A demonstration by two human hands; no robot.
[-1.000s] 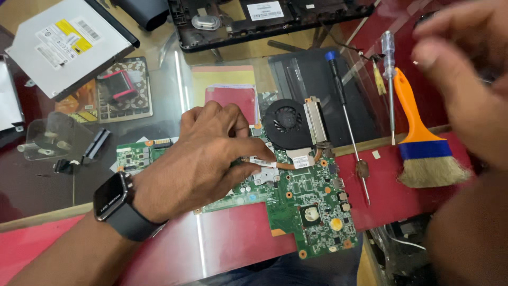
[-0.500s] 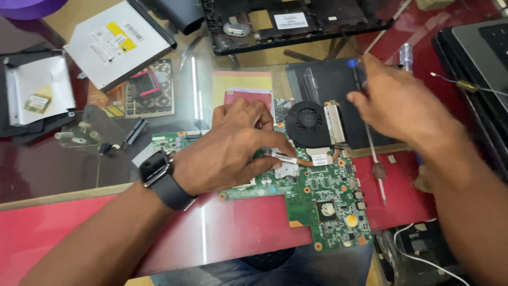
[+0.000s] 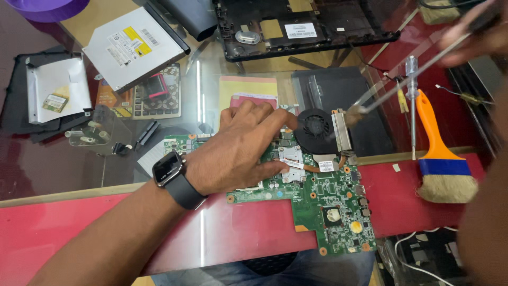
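A green laptop motherboard (image 3: pixel 323 204) lies on the glass table, with a black round fan (image 3: pixel 316 128) and copper heat pipe on its upper part. My left hand (image 3: pixel 238 148), with a dark smartwatch on the wrist, rests flat on the board's left half, fingers spread toward the fan. My right hand (image 3: pixel 476 34) is at the top right edge, blurred, gripping a long screwdriver (image 3: pixel 402 82) whose tip points down at the metal heatsink fins beside the fan.
An orange-handled brush (image 3: pixel 442 159) and another screwdriver (image 3: pixel 411 100) lie right of the board. A black laptop base (image 3: pixel 301 26) sits at the back, an optical drive (image 3: pixel 135 45) at back left, a small clear plastic box (image 3: pixel 95 132) and red mat (image 3: pixel 238 233).
My right hand has lifted a screwdriver from the table and swung up to the right, tip now aimed at the heatsink. My left hand stays on the board, fingers spread wider.
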